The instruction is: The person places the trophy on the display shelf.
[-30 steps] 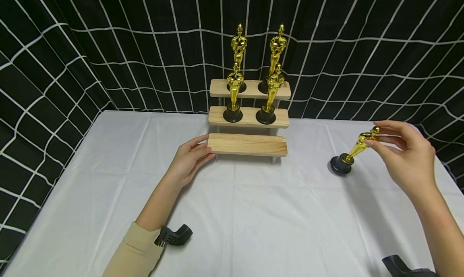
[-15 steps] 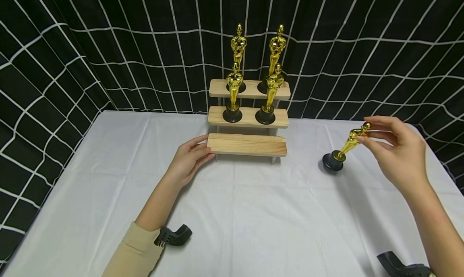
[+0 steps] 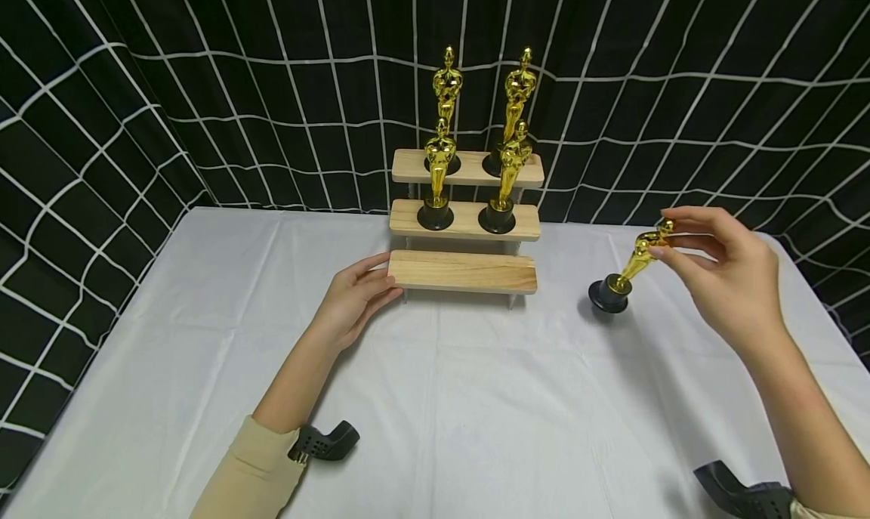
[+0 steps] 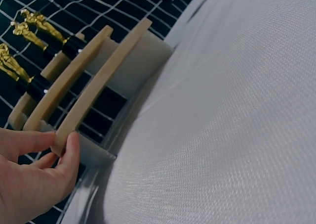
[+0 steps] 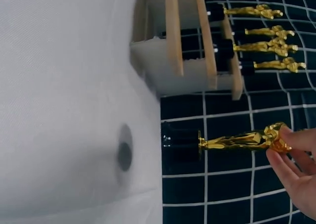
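My right hand (image 3: 730,277) pinches a gold trophy statuette (image 3: 637,261) by its upper end, right of the shelf stand. Its black base tilts down toward the left; in the right wrist view the statuette (image 5: 237,141) hangs clear of the cloth, its shadow below. My left hand (image 3: 356,300) grips the left end of the lowest wooden shelf (image 3: 465,270), thumb and fingers around the board's edge in the left wrist view. That shelf bears nothing. Two statuettes stand on the middle shelf (image 3: 465,219), such as the front left statuette (image 3: 440,156), and two on the top shelf (image 3: 469,168).
A white cloth (image 3: 435,413) covers the table. Behind and to the left hangs a black curtain (image 3: 285,88) with a white grid. Each wrist wears a black camera mount, such as the left mount (image 3: 329,440).
My right hand has carried the statuette leftward and slightly away from me, closer to the shelf stand. The left hand and the stand have stayed in place.
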{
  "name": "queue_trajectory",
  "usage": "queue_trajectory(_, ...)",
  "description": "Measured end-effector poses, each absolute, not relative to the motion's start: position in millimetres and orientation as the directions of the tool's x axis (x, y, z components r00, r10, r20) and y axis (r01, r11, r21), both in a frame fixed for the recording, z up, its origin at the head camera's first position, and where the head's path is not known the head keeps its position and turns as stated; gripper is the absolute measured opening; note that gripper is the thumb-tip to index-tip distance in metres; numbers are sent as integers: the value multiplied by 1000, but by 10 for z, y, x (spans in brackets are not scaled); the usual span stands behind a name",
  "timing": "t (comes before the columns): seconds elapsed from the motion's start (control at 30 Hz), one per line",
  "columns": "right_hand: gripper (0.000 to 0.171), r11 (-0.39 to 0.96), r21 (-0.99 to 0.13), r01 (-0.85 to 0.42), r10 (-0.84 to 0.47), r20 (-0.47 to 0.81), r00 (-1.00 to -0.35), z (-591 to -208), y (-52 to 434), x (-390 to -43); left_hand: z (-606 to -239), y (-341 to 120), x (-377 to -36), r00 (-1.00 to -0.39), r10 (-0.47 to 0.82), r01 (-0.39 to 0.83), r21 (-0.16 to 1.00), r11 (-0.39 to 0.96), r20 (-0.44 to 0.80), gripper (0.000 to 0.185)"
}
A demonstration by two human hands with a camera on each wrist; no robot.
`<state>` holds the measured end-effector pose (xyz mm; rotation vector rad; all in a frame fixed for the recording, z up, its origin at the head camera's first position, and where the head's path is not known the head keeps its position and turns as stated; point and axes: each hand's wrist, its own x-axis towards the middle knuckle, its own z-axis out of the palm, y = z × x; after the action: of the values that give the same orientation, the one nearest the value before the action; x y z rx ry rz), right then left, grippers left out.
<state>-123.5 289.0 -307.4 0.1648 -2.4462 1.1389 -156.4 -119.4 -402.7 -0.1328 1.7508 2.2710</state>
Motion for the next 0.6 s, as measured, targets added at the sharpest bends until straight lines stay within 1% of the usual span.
queue_trajectory(0.6, 45, 663, -669, -336, 7, 455, -891, -2862, 2616, -1284, -4025, -1184, -1574, -957, 154, -277, 931, -238, -245, 55)
